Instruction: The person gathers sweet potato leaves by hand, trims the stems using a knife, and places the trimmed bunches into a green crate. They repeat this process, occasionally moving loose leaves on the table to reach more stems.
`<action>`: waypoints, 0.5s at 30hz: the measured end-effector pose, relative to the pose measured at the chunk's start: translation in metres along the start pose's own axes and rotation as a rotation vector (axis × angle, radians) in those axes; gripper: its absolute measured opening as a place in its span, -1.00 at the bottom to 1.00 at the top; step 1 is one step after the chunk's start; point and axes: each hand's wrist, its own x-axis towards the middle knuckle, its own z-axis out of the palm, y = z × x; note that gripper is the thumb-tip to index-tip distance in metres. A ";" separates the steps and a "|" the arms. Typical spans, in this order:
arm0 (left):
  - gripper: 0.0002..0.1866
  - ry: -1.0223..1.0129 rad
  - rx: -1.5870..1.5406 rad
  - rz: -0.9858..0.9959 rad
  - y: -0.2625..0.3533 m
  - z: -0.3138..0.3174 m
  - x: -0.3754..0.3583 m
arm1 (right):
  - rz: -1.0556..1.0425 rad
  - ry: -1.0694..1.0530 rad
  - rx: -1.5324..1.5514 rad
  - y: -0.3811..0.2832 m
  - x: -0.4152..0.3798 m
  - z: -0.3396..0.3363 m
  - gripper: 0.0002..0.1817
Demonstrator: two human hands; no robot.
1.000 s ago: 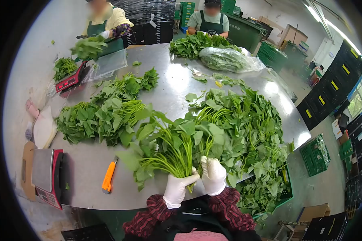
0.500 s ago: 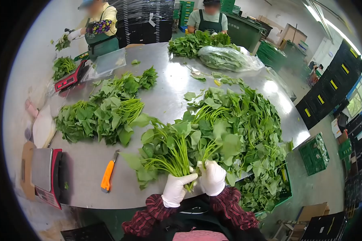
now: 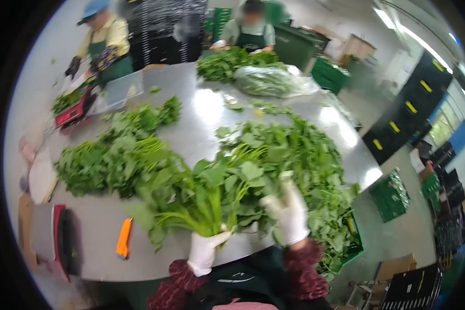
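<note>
L hand [image 3: 204, 250] is closed round the stem ends of a greens bunch [image 3: 204, 201], held over the near side of the table [image 3: 101, 217]. Bunch's long axis runs fwd from the fist, stems nearest the body, leaves fanning out ahead & to the L. R hand [image 3: 293, 214] is open, thumb & fingers apart, over the near-L edge of the big pile [image 3: 315, 170], far nearer it than L; blurred, can't tell if touching. Pile's R of the bunch, stretching fwd. Orange cutter [image 3: 123, 238] lies L of L hand.

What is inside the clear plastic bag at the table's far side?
Leafy greens show through the bag. Whatever lies deeper is covered by them, and the bag's underside is out of sight.
</note>
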 end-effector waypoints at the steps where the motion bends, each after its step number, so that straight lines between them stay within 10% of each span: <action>1: -0.85 -0.008 0.049 -0.011 -0.006 -0.003 0.001 | 0.039 -0.134 0.010 -0.023 -0.007 0.006 -0.15; 8: -0.83 -0.016 0.080 0.031 0.000 0.001 0.000 | -0.354 -0.214 -0.153 -0.041 -0.036 0.045 -0.94; 13: -0.77 0.054 -0.090 0.069 -0.015 -0.007 0.007 | -0.308 -0.293 0.077 -0.039 -0.064 0.063 -0.91; 15: -0.75 0.101 -0.183 0.083 -0.013 -0.012 0.009 | 0.398 -0.962 0.746 -0.059 -0.066 0.038 -0.79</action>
